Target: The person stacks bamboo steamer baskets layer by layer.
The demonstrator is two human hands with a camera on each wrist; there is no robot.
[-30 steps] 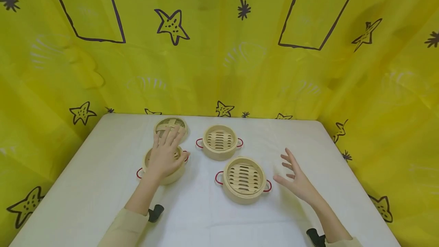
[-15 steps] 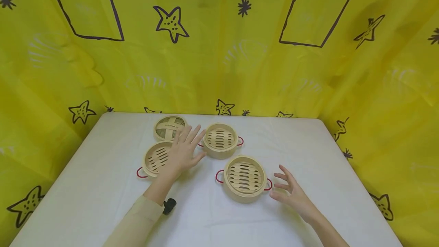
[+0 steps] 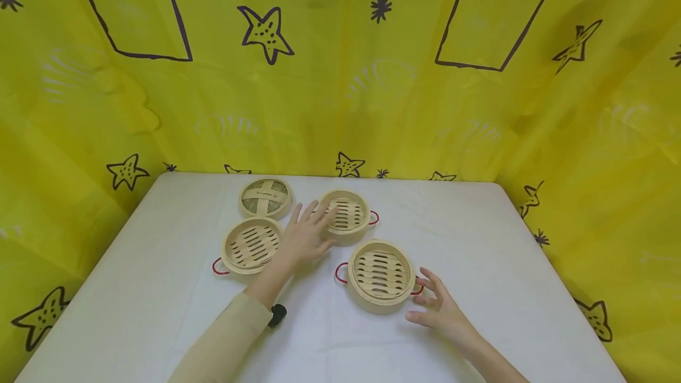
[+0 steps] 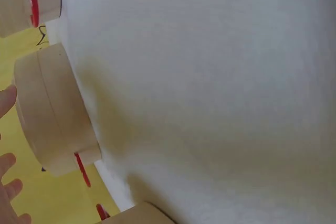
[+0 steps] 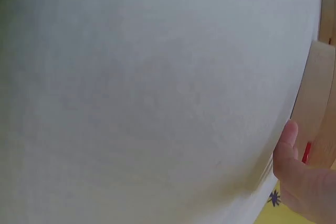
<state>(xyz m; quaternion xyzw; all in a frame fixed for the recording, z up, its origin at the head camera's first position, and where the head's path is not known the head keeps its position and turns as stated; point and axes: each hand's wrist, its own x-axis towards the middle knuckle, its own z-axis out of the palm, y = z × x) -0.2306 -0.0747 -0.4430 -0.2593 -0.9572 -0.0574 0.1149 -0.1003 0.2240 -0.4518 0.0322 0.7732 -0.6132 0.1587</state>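
My left hand [image 3: 303, 242] hovers with spread fingers, overlapping the left edge of the back bamboo steamer basket [image 3: 353, 217]. In the left wrist view its fingertips [image 4: 7, 99] show beside a steamer wall [image 4: 55, 108]. My right hand [image 3: 438, 315] is at the right side of the front bamboo steamer basket [image 3: 372, 305], fingers loosely bent right by its red handle [image 3: 419, 288]. The right wrist view shows the right thumb [image 5: 287, 135] low beside the basket wall [image 5: 312, 93]. A third steamer basket [image 3: 250, 247] stands at the left, its right side partly covered by my left hand.
Behind the left basket lies a woven bamboo lid [image 3: 266, 198] with a strap on top. Everything stands on a white-covered table [image 3: 133, 288]. A yellow curtain [image 3: 319, 105] with drawn stars hangs along the table's back and sides.
My left hand has moved right, from over the left basket and lid to the back basket. My right hand has come down and left to the front basket's handle. The baskets stay put.
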